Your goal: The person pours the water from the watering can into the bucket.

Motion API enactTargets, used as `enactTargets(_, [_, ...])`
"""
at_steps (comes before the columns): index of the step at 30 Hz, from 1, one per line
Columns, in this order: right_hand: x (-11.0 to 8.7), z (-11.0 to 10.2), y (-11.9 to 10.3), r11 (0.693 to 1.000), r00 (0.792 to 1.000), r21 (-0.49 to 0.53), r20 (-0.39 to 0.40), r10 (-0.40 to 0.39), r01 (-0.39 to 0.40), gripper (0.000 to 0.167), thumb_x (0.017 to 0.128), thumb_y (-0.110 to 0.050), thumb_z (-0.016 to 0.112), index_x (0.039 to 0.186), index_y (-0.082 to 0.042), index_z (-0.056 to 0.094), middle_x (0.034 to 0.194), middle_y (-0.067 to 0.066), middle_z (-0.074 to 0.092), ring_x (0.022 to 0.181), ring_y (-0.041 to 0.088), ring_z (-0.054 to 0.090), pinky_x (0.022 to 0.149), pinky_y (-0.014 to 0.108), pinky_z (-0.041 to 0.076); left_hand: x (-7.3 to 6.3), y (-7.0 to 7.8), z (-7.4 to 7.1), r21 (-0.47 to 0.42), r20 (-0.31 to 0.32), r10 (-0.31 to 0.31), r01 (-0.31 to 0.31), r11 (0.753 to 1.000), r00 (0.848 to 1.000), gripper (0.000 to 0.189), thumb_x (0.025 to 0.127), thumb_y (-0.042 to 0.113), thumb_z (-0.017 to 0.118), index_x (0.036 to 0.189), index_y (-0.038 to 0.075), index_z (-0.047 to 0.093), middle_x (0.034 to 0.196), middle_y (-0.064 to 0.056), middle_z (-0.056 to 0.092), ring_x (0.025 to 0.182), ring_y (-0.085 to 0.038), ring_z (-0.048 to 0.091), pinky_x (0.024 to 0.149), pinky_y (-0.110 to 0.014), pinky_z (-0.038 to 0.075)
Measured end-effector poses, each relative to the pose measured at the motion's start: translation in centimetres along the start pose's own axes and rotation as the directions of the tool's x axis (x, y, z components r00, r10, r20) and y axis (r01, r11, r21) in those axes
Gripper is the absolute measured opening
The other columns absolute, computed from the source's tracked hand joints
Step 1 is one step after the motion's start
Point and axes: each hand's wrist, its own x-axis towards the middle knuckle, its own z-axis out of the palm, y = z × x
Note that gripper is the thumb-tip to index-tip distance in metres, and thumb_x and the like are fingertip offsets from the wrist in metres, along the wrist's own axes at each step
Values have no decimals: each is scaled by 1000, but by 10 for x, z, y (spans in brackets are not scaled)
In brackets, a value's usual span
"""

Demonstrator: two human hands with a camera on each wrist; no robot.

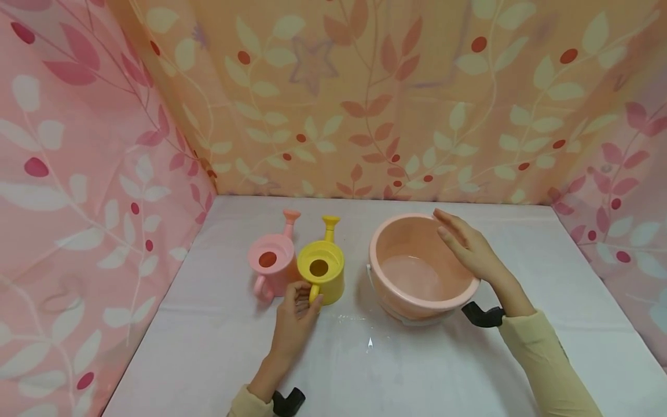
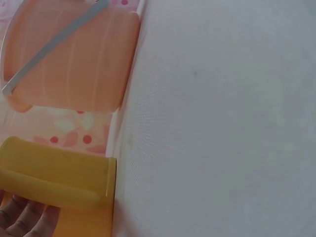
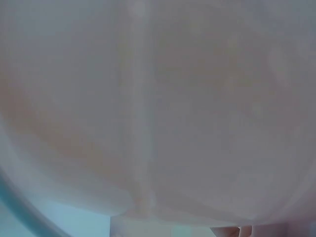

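A yellow watering can (image 1: 334,281) stands upright on the table, its spout pointing away from me. My left hand (image 1: 294,324) grips its handle, fingers on the left side and thumb on the right. In the left wrist view, the fingers (image 2: 30,219) show beside the yellow handle (image 2: 54,190). To the right is a light pink bucket (image 1: 388,289), upright, with nothing visible inside. My right hand (image 1: 476,252) rests at its right rim with the fingers fairly straight. A blurred pale surface (image 3: 207,123), seemingly the bucket's wall, fills the right wrist view.
A pink watering can (image 1: 283,272) stands close against the left side of the yellow one. The bucket's white handle (image 2: 54,47) hangs down along its side. Small wet-looking spots (image 1: 370,343) mark the white table (image 1: 208,347). Leaf-patterned cloth (image 1: 333,116) encloses the back and both sides.
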Motion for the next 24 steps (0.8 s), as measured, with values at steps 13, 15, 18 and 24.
enactTargets(13, [1,0,0,1000,1000,1,2,6,-6,47,97,-27,49,141,-13,39,142,11,42,133,32,33,104,56,26,4,-35,13,-22,-26,7,-8,1000,1000,34,85,17,68,107,6,44,94,-5,61,82,-14,60,75,-25,52])
enactTargets(15, [1,0,1,1000,1000,0,3,5,-5,46,98,-27,48,141,-14,38,142,10,42,133,31,34,103,55,27,5,-34,15,-27,-27,-7,6,1000,1000,35,86,21,67,106,6,43,93,-5,61,82,-14,59,74,-25,52])
enactTargets(18, [-1,-1,-4,1000,1000,3,9,7,-7,45,99,-23,45,141,-11,37,142,11,41,132,31,36,102,54,29,5,-28,16,-36,-30,-27,26,999,999,34,87,23,65,105,4,42,92,-6,61,81,-14,58,73,-25,51])
enactTargets(24, [-1,-2,-7,999,1000,30,20,22,-23,44,100,-24,42,142,-11,36,143,10,40,133,29,34,103,53,28,5,2,14,-26,-40,-26,25,999,999,29,88,8,63,101,-5,40,86,-13,60,75,-14,55,67,-23,49])
